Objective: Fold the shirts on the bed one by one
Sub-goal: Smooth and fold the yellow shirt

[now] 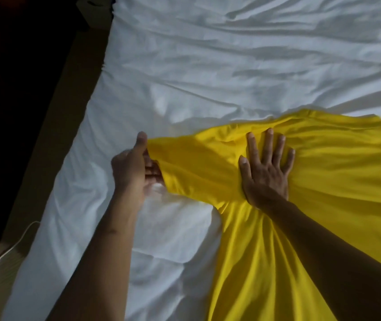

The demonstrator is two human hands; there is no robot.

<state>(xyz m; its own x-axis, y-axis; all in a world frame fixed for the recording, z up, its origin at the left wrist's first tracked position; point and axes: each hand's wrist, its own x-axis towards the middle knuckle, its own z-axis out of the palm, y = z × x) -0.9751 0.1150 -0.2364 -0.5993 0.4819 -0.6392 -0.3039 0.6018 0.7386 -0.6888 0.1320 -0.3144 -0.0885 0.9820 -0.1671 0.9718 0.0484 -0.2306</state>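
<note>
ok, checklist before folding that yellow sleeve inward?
1. Left hand grips the sleeve at its end: ok.
2. Right hand flat, pinning the yellow shirt near the shoulder: ok.
3. Sleeve drawn out sideways: ok, slight creases.
4. Shirt body smooth: not ok, folds bunch below the right hand.
5. Other sleeve laid out: cannot tell, out of frame.
6. Bed sheet flat: not ok, wrinkled.

1. Left hand (132,169): forearm reaching forward, thumb pointing up, fingers curled, gripping the sleeve edge of the yellow shirt (324,170).
2. Right hand (266,172): flat, palm down, fingers spread, forearm stretched in from the lower right.
</note>
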